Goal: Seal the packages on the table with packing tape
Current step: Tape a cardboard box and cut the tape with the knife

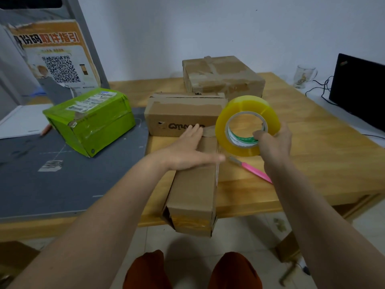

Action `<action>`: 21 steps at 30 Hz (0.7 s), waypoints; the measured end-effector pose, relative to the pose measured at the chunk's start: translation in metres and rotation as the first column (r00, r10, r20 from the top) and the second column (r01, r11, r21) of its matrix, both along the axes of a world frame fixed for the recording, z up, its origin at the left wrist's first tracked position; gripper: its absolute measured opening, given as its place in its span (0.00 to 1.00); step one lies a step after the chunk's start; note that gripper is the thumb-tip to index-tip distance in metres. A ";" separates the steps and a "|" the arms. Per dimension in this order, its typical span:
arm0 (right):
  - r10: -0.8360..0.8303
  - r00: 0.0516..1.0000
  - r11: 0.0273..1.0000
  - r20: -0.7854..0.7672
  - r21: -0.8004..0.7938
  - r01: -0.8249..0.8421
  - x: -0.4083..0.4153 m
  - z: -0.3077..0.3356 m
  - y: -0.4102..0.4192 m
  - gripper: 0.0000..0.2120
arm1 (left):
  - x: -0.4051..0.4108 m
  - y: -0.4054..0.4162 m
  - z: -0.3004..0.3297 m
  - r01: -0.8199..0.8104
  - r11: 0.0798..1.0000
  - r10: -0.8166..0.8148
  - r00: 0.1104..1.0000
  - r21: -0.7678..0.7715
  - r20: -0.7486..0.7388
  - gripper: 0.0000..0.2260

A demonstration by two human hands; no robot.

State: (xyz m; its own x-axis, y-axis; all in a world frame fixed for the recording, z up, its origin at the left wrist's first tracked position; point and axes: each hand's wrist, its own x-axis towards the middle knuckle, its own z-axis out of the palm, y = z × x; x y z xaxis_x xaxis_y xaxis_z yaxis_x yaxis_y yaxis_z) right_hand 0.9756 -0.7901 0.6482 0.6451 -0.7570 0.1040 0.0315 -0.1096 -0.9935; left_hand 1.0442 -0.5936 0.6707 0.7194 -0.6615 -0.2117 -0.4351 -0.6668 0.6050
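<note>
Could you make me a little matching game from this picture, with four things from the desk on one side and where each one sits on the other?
Things:
1. Yellow roll of packing tape
2. Bright green wrapped box
3. Pink-handled cutter
4. Long brown cardboard box

Places:
A. Lying on the wooden table beside the right forearm
B. On the grey mat at the left
C. Held up in the right hand
D. Under the flat left hand, sticking out over the table's near edge

Pairs: 1-C, 2-B, 3-A, 4-D
</note>
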 end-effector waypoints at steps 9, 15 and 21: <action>-0.019 1.000 1.000 0.013 -0.022 0.020 -0.002 -0.001 0.000 0.12 | -0.027 -0.039 -0.001 -0.085 0.957 -0.022 0.933 0.279 0.359 0.33; -0.001 1.000 1.000 -0.016 0.006 0.002 -0.005 -0.003 -0.001 0.12 | -0.033 -0.041 -0.001 -0.138 0.956 0.039 0.935 0.260 0.353 0.32; 0.008 1.000 0.999 -0.018 0.032 -0.007 -0.002 -0.002 0.002 0.11 | -0.036 -0.038 -0.002 -0.345 0.890 0.272 0.926 0.298 0.260 0.41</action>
State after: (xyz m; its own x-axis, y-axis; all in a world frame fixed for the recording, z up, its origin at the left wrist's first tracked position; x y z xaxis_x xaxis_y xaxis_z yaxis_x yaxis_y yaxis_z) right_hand 0.9735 -0.7877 0.6463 0.6522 -0.7550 0.0676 0.0137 -0.0773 -0.9969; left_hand 1.0085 -0.6312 0.6691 0.9267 -0.3151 -0.2047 -0.2635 -0.9334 0.2435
